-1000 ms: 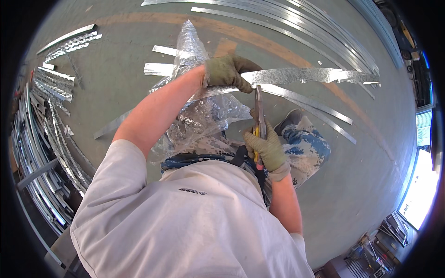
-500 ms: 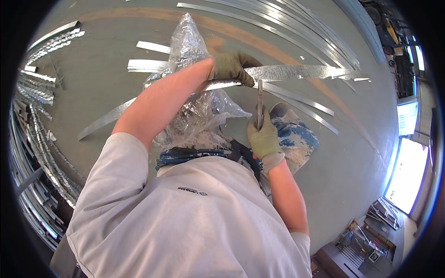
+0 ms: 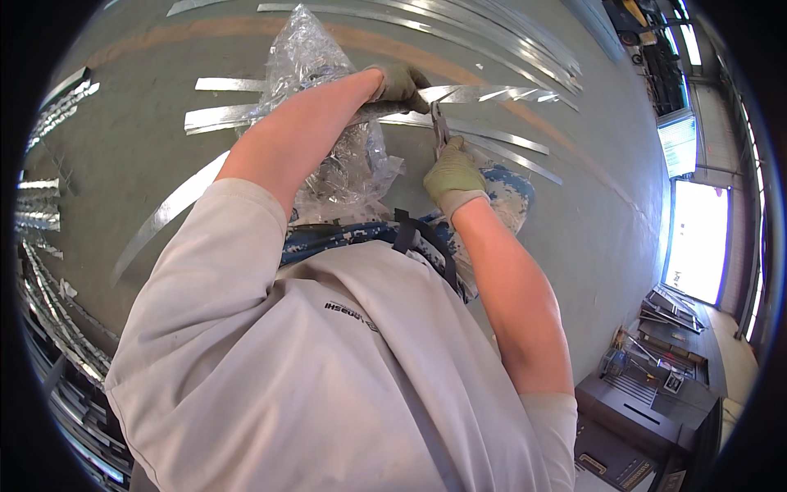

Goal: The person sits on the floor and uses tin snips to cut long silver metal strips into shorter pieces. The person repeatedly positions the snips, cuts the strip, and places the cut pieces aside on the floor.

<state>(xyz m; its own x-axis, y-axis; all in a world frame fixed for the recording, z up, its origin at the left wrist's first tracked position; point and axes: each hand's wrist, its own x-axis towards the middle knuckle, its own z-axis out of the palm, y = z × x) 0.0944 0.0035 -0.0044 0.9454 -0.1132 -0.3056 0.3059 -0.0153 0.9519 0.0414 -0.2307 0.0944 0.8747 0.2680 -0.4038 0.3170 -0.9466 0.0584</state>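
Observation:
My left hand (image 3: 402, 88), in a green work glove, is closed around a long, thin metal strip (image 3: 467, 95) that runs out to the right. Bright slanted facets show along the strip's right part. Just below, my right gloved hand (image 3: 455, 174) grips a pliers-like hand tool (image 3: 440, 131) upright. Its jaws are at the lower edge of the strip, close to my left fingers; whether they bite on it is too small to tell. Crumpled clear plastic film (image 3: 332, 168) lies over my leg, under my left forearm.
Flat strips (image 3: 217, 120) stick out left of the film, and one curved strip (image 3: 176, 197) reaches down-left. Long strips (image 3: 492, 37) lie on the far floor. Bundles of toothed strips (image 3: 41, 205) line the left edge. A dark workbench (image 3: 648, 402) stands at the lower right.
My right hand has raised the tool to the strip beside my left hand. The strip's right part, flat and broad before, now shows slanted facets. The whole view has shifted.

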